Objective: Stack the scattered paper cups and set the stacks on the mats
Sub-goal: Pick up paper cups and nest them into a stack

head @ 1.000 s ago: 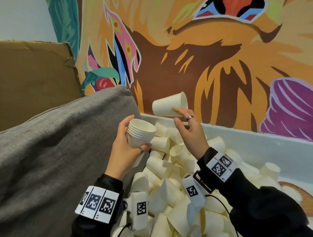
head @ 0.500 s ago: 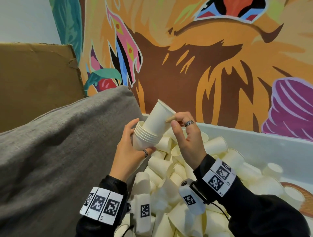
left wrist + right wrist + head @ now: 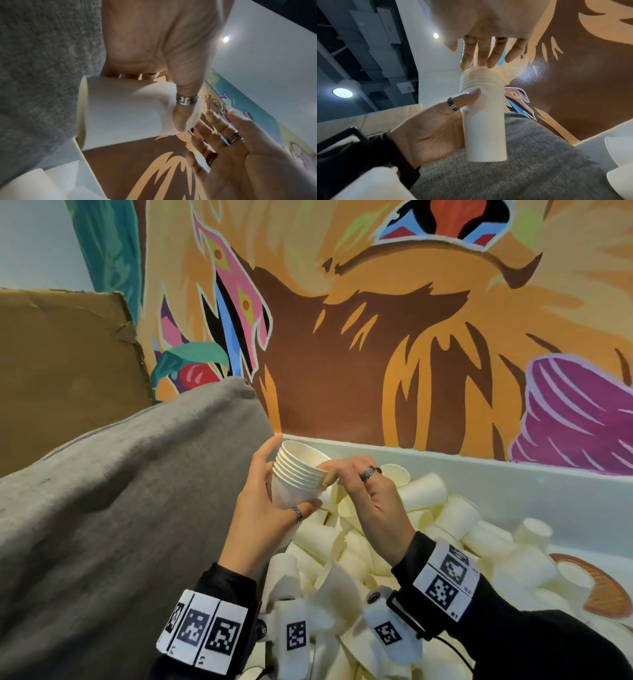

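My left hand (image 3: 263,508) grips a stack of several nested white paper cups (image 3: 298,474), mouth up and tilted toward the right. The same stack (image 3: 123,111) fills the left wrist view, and it stands as a tall column (image 3: 483,115) in the right wrist view. My right hand (image 3: 363,491) sits just right of the stack, fingers straight, with its fingertips (image 3: 481,59) touching the top rims. It holds nothing. Below both hands lies a heap of loose paper cups (image 3: 428,529). No mat shows in any view.
The loose cups lie in a white bin whose far wall (image 3: 479,474) runs under a painted mural (image 3: 376,320). A grey cushion (image 3: 120,491) presses against the left of the bin. Brown cardboard (image 3: 61,364) stands behind it.
My right hand carried a single cup to the stack, slid it in and let go. The cup now sits fully nested, and the right fingers rest on the rims.
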Demonstrator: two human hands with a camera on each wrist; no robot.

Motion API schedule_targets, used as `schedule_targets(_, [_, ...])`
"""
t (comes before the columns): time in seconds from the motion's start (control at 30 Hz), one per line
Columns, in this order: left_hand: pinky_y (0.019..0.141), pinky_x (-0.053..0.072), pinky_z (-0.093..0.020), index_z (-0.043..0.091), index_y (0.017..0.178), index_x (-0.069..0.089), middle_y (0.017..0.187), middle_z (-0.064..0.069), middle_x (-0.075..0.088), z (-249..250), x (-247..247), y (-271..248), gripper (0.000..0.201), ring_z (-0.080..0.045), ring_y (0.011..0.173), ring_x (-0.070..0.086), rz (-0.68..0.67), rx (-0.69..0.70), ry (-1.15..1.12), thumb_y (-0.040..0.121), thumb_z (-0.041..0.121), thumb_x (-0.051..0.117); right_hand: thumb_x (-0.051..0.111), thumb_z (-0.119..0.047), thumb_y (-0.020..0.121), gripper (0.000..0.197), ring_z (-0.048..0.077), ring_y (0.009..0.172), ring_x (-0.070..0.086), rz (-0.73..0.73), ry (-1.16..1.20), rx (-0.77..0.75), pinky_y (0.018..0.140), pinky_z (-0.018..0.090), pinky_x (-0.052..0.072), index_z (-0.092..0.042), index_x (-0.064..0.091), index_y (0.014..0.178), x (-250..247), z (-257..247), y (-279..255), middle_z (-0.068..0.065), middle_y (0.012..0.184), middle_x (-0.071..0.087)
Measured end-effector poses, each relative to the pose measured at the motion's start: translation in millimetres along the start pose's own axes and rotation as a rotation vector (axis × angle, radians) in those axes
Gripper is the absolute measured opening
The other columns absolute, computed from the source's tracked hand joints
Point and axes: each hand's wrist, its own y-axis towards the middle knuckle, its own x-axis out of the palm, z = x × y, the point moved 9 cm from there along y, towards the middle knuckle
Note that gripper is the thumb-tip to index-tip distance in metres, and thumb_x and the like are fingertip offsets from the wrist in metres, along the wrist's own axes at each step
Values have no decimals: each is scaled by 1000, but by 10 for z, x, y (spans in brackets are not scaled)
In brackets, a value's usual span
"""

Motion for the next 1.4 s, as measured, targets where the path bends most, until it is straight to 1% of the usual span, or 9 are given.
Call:
schedule_targets(0.1, [84,48,-14,50,133,28,125,10,54,38,24,23,91,0,106,56,-3,45,-61,69,15,82,45,-41,88,15,12,101,55,76,51,37,86,22,45,-37,56,99,-100,-13,-50,-15,109,61])
schedule_targets(0.2, [78,48,-9,42,127,33,125,7,52,134,52,48,81,5,100,55,1,81,-126,70,10,81,53,-32,88,24,1,96,53,58,16,133,79,8,42,-34,48,110,-143,36,-124,-17,113,53])
schedule_targets(0.4, [74,51,-13,42,111,34,118,6,52,378,285,2,62,1,100,56,-26,101,-245,68,26,76,49,-30,94,51,9,109,55,-230,36,472,81,14,46,-33,19,135,-110,281,-446,2,129,49])
schedule_targets(0.53, [79,55,-26,34,116,33,119,-1,52,545,551,-124,63,-13,105,57,-75,60,-288,65,38,70,53,-28,94,69,-1,95,56,-367,33,502,69,4,43,-30,4,142,-215,219,-633,2,122,52])
schedule_targets(0.7, [68,51,-16,29,105,38,101,5,56,790,966,-308,42,4,82,59,-77,39,-297,72,40,62,58,-30,90,71,8,97,60,-311,42,449,72,16,49,-30,10,142,-748,105,-776,5,123,54])
schedule_targets(0.87, [91,45,-50,14,93,49,104,-18,54,893,1543,-434,46,-31,98,55,-98,-26,-218,82,59,53,62,-34,84,56,15,98,61,-83,27,402,78,33,57,-30,32,132,-1680,46,-973,-2,115,51])
schedule_targets(0.93, [95,43,-53,12,94,52,100,-15,55,992,1851,-510,50,-27,93,56,-145,-34,-221,83,61,50,65,-34,81,48,12,96,61,43,35,366,76,35,58,-32,40,122,-2113,6,-1065,-5,115,50])
schedule_targets(1.13, [89,52,-24,36,109,55,107,20,62,1254,2746,-764,18,4,102,60,-286,-110,-346,96,35,43,72,-35,74,49,12,88,60,353,172,230,64,26,54,-31,45,115,-3106,-15,-1327,5,116,56])
schedule_targets(1.4, [91,53,-34,22,128,51,122,-1,64,1267,3804,-984,33,-17,107,65,-442,-364,-533,98,32,40,68,-32,76,55,17,114,58,260,501,418,87,48,54,-29,46,126,-3618,418,-1586,-4,122,61])
